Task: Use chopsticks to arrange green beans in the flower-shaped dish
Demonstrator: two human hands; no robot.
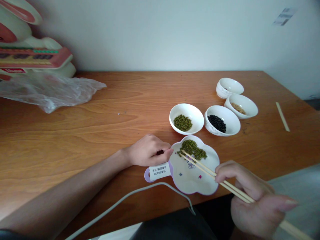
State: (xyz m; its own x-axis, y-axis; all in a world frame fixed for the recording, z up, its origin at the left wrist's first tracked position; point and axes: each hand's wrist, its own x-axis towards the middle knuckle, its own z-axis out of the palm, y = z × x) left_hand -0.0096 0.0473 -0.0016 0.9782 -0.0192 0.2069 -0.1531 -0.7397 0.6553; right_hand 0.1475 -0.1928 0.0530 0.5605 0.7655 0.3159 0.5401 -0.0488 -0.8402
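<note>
My right hand grips a pair of wooden chopsticks; their tips rest among green mung beans heaped at the far side of a flower-shaped white plate with a lilac rim. My left hand rests on the table with its fingertips pressed on that plate's left edge, above a white paper label on the plate's handle. Just beyond the plate stands a white bowl of mung beans.
A white bowl of black beans, one of pale grains and another white bowl stand at the right. A loose wooden stick lies far right. Crumpled clear plastic and a pink-and-white toy sit at the back left. A grey cable crosses the table's near edge.
</note>
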